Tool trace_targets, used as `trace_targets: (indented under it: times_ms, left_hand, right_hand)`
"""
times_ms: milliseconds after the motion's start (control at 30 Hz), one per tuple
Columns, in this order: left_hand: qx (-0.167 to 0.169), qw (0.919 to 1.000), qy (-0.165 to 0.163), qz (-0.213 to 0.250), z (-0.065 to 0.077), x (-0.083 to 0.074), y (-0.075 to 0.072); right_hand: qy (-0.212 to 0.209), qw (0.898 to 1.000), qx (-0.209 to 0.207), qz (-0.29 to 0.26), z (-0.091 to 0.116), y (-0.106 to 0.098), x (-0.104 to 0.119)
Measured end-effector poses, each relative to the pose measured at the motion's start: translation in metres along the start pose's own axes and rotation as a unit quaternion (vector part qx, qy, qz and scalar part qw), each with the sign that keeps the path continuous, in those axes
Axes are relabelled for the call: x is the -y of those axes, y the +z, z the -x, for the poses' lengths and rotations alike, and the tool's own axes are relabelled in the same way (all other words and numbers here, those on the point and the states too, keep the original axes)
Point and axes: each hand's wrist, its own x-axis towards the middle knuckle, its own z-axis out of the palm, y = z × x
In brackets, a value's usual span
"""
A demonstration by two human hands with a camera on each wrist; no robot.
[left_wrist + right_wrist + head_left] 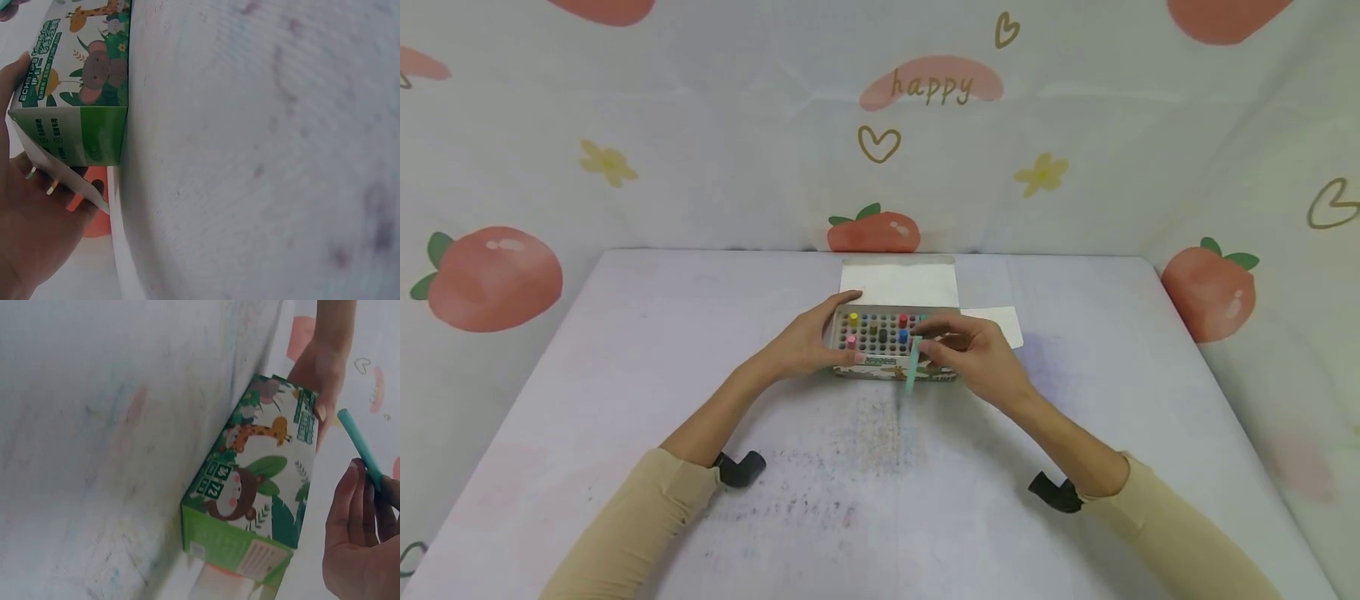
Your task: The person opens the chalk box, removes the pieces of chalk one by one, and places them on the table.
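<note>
My left hand [805, 337] grips the left end of an open cardboard box [895, 372], thumb at its front edge and fingers round the far side. In the left wrist view, fingers [47, 181] lie behind a white flap at that end. A slim teal stick [360, 447] is pinched between the thumb and fingertips of my right hand [973, 354]. It slants in front of the box's right half, lower end down. Inside the box is a grey holed rack [892, 327] with several coloured sticks upright in it, such as yellow, pink, red and blue. The right hand partly hides the rack's right end.
The box's white lid [898, 282] stands up behind, and a side flap [997, 323] spreads out to the right. Coloured smudges [880, 433] mark the white tabletop [625, 333]. A printed fruit-pattern cloth [737, 125] hangs behind the table.
</note>
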Motion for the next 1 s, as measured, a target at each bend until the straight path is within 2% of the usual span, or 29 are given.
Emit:
trace_targets:
  times_ms: [233,467,600,733,1000]
  left_hand:
    - [0.001,0.9999,-0.013,0.005,0.003,0.004,0.003]
    - [-0.002,1.0000,0.008,0.004,0.002,0.004,0.004]
    - [-0.004,0.9999,0.009,0.004,0.002,0.003,0.003]
    - [-0.004,1.0000,0.002,0.008,0.002,0.003,0.002]
    - [-0.008,0.9999,0.011,0.001,0.000,0.003,0.001]
  right_hand:
    - [0.025,0.999,0.032,-0.032,0.005,0.014,-0.003]
    - [0.040,0.996,0.059,-0.055,0.008,0.028,-0.010]
    - [0.047,0.994,0.075,-0.070,0.009,0.035,-0.011]
    - [0.063,0.992,0.084,-0.069,0.010,0.041,-0.011]
    - [0.099,0.991,0.080,-0.047,0.009,0.051,-0.019]
